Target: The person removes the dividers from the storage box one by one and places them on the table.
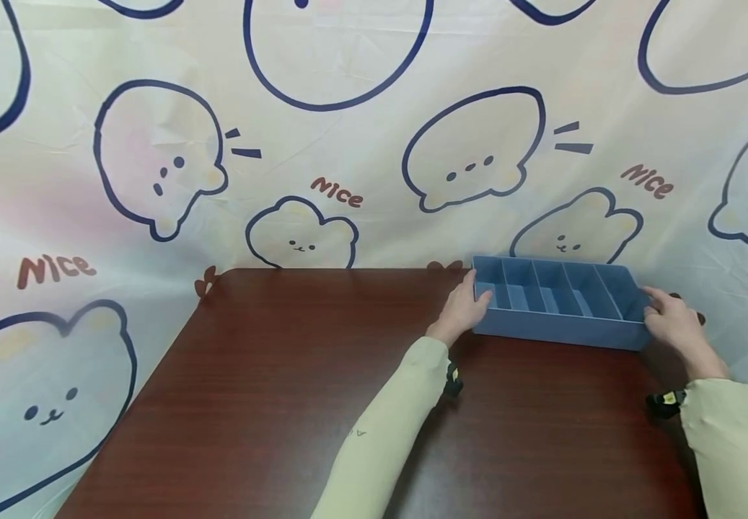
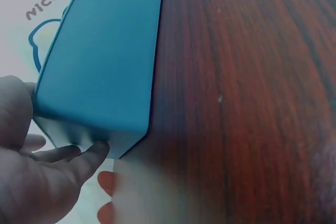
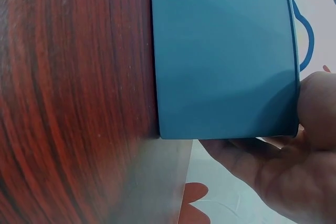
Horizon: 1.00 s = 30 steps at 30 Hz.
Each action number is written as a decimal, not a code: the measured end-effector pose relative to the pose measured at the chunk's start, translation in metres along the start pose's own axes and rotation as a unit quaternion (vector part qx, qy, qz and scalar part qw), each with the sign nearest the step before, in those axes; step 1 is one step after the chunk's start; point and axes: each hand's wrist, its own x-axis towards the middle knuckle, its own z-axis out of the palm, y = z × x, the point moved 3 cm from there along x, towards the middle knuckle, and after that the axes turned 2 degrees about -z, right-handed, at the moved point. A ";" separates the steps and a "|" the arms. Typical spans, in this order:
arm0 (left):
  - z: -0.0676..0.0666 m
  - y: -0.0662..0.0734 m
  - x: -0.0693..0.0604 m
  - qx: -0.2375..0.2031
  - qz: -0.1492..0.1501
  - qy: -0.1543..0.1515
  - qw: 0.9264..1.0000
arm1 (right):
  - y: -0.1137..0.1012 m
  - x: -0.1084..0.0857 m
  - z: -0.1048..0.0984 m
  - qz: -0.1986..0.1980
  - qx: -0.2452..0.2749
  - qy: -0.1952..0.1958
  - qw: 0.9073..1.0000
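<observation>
While pinched at one end by the left hand (image 1: 461, 306), with thumb over the rim and fingers pressed to the outer end wall, gripped likewise at the opposite end by the right hand (image 1: 677, 328), with thumb at the rim and fingers against the end wall. Identified as a blue tray (image 1: 562, 329), divided into five compartments in a row, facing upward. Located at the far right of the dark red-brown table (image 1: 322, 389), near its back edge, with long front wall toward the wearer. Noted on the pale yellow-green left sleeve (image 1: 380, 440): small dark mark resembling "A", with more beside it too small to read. Strapped on near the cuffs: black left-wrist device (image 1: 454, 380) and black right-wrist device (image 1: 664, 404), each with a yellowish patch, markings illegible. Read on the pale printed cloth (image 1: 374, 158) behind: "Nice" lettering (image 1: 337, 192) in brownish red, three times in head view, once in left wrist view. Outlined around it in dark blue: bear-like faces (image 1: 302, 234).
</observation>
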 end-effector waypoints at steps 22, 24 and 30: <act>-0.008 -0.007 0.004 -0.030 -0.016 -0.012 0.999 | -0.001 0.002 0.003 -0.008 0.004 -0.001 1.000; -0.008 -0.008 0.004 -0.039 -0.016 -0.011 0.999 | -0.001 0.002 0.003 -0.008 0.005 0.001 1.000; -0.008 -0.013 0.002 -0.063 -0.011 -0.007 0.998 | -0.005 0.000 0.005 -0.006 0.013 0.005 1.000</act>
